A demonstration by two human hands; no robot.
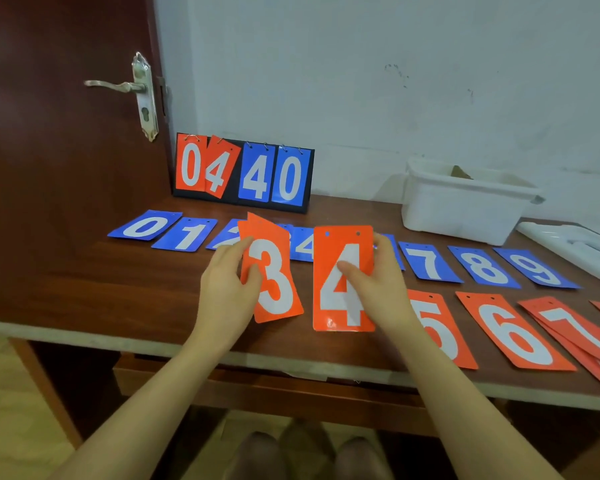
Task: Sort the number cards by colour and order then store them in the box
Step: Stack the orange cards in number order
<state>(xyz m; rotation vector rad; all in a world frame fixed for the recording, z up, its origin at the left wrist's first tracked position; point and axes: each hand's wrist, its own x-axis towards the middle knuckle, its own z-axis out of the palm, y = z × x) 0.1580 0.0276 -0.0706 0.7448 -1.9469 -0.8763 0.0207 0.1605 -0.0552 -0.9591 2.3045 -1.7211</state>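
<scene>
My left hand (227, 285) grips a small stack of red cards (274, 282) with a white 3 on top, lifted above the table. My right hand (381, 289) pinches a single red 4 card (342, 306) by its right edge, thumb on its face. Red cards 5 (437, 327), 6 (513, 330) and a stack topped by 7 (575, 330) lie in the near row to the right. Blue cards 0 (144, 226) to 9 (536, 268) lie in the far row, partly hidden behind the held cards. A white box (465, 209) stands at the back right.
A flip scoreboard (243, 173) showing 04 in red and 40 in blue stands against the wall. The white box lid (575, 247) lies right of the box. A dark red door with a metal handle (118, 85) is at the left. The table's front edge (118, 336) runs below my hands.
</scene>
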